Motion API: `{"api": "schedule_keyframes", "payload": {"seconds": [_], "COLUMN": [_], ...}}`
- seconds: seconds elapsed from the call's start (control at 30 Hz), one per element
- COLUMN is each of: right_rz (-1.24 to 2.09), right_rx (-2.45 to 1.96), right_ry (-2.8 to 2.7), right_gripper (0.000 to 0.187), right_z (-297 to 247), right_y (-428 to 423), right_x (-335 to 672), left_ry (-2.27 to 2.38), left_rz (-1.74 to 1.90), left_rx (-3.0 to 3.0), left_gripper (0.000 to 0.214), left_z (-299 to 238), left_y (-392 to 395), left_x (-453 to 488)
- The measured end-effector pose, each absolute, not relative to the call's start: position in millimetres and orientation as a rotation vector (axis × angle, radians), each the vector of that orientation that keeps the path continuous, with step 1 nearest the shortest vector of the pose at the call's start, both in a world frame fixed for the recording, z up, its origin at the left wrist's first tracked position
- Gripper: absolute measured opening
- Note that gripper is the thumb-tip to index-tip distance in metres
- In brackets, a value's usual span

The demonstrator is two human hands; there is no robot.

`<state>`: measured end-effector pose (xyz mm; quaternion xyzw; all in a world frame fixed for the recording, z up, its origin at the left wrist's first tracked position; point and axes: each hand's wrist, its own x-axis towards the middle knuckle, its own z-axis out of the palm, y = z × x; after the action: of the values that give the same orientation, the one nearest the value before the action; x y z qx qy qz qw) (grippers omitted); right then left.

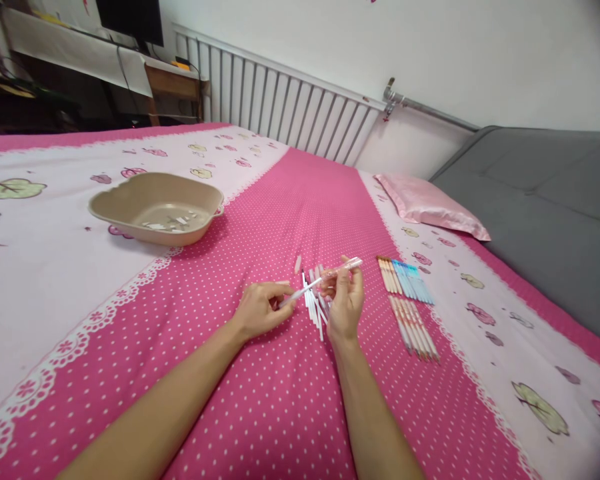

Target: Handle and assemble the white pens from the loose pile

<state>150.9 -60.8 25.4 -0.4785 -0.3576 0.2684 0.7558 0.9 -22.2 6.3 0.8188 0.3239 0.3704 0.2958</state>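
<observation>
White was the slim stick (pixel 307 291) the left hand (pixel 261 309) pinched, pointing at a clear pinkish tube (pixel 349 264) that the right hand (pixel 347 303) gripped. Beneath lay loose sticks (pixel 313 311) on the pink sheet (pixel 270 247); rightward, pens (pixel 413 325); leftward, a beige basin (pixel 190 235).

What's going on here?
A person's left hand holds a slim white stick, its end at a clear pinkish tube in the right hand; whether it's inside is unclear. Loose white sticks lie on the bedspread; pens lie in two rows rightward. A beige basin with pale pieces sits left.
</observation>
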Motion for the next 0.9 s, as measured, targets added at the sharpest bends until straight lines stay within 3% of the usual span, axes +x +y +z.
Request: {"api": "schedule_keyframes", "payload": {"seconds": [0.9], "right_rz": [0.755], "right_rx": [-1.081], "right_ry": [-1.079], "right_gripper": [0.044], "right_z": [20.3], "right_y": [-61.7], "right_x": [147.7], "left_ry": [0.921], "left_rz": [0.997], "left_rx": [2.122], "left_gripper": [0.028], "left_z": [12.3], "left_y": [-24.5], "left_x": [0.9]}}
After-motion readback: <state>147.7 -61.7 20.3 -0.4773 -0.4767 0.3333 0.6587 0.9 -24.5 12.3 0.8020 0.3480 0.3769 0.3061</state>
